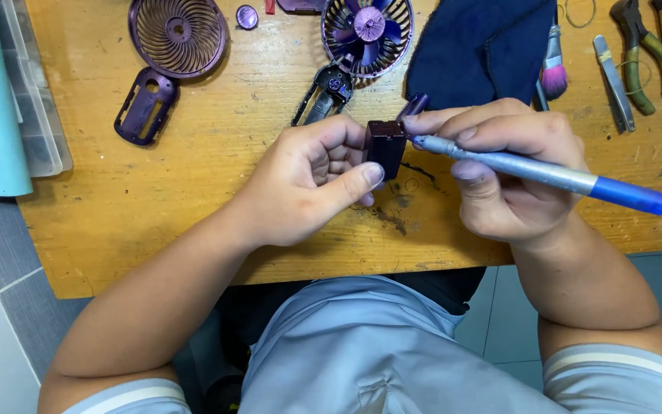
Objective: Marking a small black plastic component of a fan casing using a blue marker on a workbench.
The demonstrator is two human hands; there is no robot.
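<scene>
My left hand [312, 180] grips a small dark maroon box-shaped part [385, 146] between thumb and fingers, held just above the wooden table [193, 199]. My right hand [507, 165] holds a blue and silver screwdriver [545, 175] like a pen, its tip pointing left at the side of the box-shaped part. Behind the hands lies an opened purple handheld fan [365, 34] with its blades exposed and its dark handle base [327, 92].
A purple fan grille [178, 34], a purple handle shell [145, 106] and a small purple cap [247, 16] lie at the back left. A dark blue cloth [476, 46], a pink brush [553, 65], tweezers [614, 73] and pliers [641, 50] lie at the back right. A plastic organiser box [36, 92] sits far left.
</scene>
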